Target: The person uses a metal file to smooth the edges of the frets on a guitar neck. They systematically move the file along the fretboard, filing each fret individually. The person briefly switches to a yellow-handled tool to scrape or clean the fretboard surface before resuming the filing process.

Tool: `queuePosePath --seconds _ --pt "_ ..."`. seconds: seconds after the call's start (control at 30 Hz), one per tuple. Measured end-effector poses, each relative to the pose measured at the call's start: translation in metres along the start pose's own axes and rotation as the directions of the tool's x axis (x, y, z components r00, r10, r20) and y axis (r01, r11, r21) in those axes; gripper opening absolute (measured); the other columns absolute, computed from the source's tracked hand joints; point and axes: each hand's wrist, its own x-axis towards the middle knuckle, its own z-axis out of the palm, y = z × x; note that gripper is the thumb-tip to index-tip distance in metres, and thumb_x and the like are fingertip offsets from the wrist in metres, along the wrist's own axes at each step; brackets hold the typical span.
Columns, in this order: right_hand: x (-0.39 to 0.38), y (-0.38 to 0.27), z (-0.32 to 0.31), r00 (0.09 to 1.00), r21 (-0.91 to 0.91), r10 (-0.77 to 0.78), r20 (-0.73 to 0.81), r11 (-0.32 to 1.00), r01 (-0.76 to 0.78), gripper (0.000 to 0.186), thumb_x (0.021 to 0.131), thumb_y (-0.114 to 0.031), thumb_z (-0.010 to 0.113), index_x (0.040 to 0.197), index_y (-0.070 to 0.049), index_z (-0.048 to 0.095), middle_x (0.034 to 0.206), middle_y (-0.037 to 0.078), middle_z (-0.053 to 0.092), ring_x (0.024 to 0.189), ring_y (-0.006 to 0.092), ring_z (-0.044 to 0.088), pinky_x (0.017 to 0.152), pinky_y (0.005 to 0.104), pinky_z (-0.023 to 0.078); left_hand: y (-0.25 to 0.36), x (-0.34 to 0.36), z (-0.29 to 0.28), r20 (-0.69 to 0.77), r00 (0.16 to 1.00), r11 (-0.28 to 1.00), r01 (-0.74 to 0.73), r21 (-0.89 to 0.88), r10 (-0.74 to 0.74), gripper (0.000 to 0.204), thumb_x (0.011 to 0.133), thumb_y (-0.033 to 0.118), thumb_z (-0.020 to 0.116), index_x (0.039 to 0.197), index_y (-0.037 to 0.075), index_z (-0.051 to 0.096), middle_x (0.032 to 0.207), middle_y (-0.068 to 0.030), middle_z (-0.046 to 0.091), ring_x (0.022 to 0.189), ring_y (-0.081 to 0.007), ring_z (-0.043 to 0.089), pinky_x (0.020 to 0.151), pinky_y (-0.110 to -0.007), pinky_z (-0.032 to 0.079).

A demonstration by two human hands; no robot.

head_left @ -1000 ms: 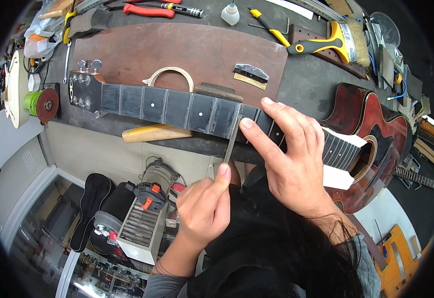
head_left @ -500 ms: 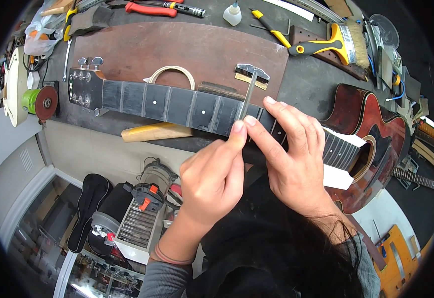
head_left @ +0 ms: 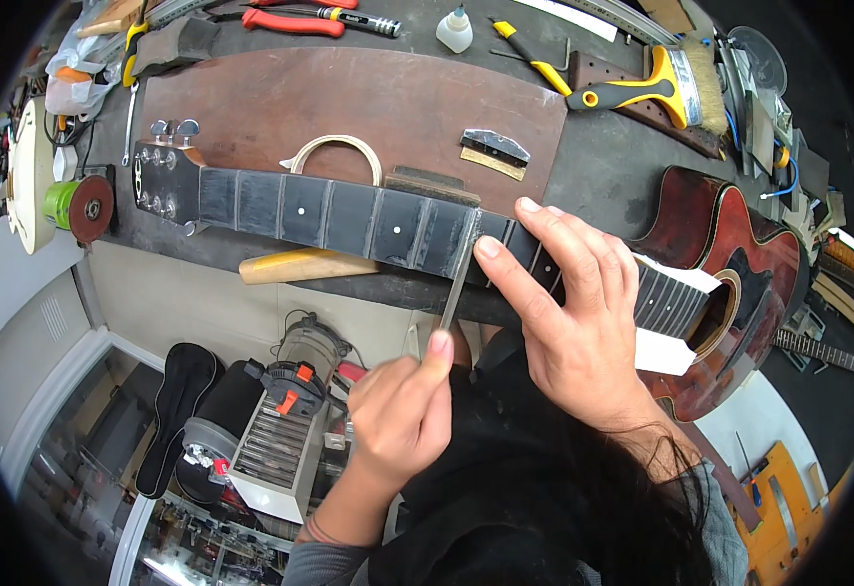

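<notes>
Across the bench lies a dark red acoustic guitar (head_left: 686, 205), its black fretboard (head_left: 352, 215) running leftward to the headstock (head_left: 166, 181). My left hand (head_left: 398, 415) is closed around a thin metal file (head_left: 457, 283), below the neck's near edge. The file's far end rests along a metal fret, in line with it. My right hand (head_left: 583, 313) is open over the fretboard just right of the file, with index finger and thumb stretched out near that fret. White masking sheets (head_left: 663, 352) cover the guitar top beside the fretboard's end.
Beyond the neck, a fret-levelling-type tool with a metal top (head_left: 495, 146) and a pale binding ring (head_left: 341, 142) lie on a brown board (head_left: 241, 93). A wooden piece (head_left: 300, 265) sits under the neck. Farther back are a brush (head_left: 661, 88), a cutter (head_left: 530, 57) and a small bottle (head_left: 454, 31).
My left hand has drawn back toward me, pulling the file along the fret, so less of it extends past the neck's far edge. My right hand has barely moved.
</notes>
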Motion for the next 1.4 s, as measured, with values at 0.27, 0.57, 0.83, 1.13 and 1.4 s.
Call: queuePosePath --seconds 0.27,0.57,0.83,1.13,1.4 --pt "0.002 -0.002 -0.004 1.000 0.028 0.020 0.017 0.999 -0.021 0.064 0.089 -0.006 0.073 0.151 -0.024 0.071 0.162 0.011 0.058 0.141 0.0349 0.060 0.116 0.0520 0.043 -0.004 0.022 0.010 -0.033 0.999 0.999 -0.032 -0.038 0.031 0.054 0.085 -0.020 0.075 0.137 -0.006 0.076 0.073 -0.0126 0.065 0.057 -0.0255 0.063 0.056 -0.037 0.052" --pt "0.000 0.001 0.003 1.000 0.000 0.003 -0.008 1.000 -0.003 0.063 0.090 -0.011 0.073 0.152 -0.025 0.071 0.161 0.010 0.058 0.142 0.0330 0.060 0.116 0.0509 0.043 -0.002 0.047 0.016 -0.016 1.000 0.998 -0.022 -0.064 0.021 0.051 0.085 -0.020 0.074 0.134 -0.007 0.076 0.073 -0.0117 0.064 0.057 -0.0252 0.064 0.057 -0.036 0.053" --pt "0.003 -0.006 -0.003 1.000 0.033 0.011 0.026 0.999 -0.012 0.068 0.087 0.000 0.076 0.151 -0.022 0.071 0.161 0.014 0.058 0.141 0.0371 0.060 0.116 0.0532 0.044 -0.004 0.044 0.016 -0.045 0.999 0.998 -0.025 -0.055 0.022 0.054 0.086 -0.018 0.074 0.138 -0.005 0.075 0.071 -0.0108 0.059 0.057 -0.0265 0.060 0.055 -0.040 0.049" --pt "0.003 -0.001 -0.004 1.000 0.064 -0.021 0.013 0.998 0.021 0.067 0.085 0.002 0.075 0.148 -0.021 0.073 0.162 0.015 0.059 0.141 0.0379 0.061 0.115 0.0533 0.045 -0.006 0.015 0.008 -0.044 0.999 0.999 -0.032 0.005 0.032 0.051 0.087 -0.018 0.073 0.136 -0.005 0.077 0.072 -0.0097 0.059 0.055 -0.0259 0.057 0.054 -0.040 0.047" --pt "0.002 -0.001 -0.004 1.000 0.055 -0.011 0.019 0.998 0.010 0.067 0.085 0.003 0.074 0.147 -0.022 0.073 0.161 0.015 0.059 0.141 0.0382 0.061 0.115 0.0531 0.045 -0.004 -0.008 0.001 -0.022 1.000 1.000 -0.006 -0.001 0.006 0.049 0.085 -0.017 0.076 0.133 -0.007 0.078 0.073 -0.0098 0.062 0.057 -0.0256 0.061 0.057 -0.038 0.051"
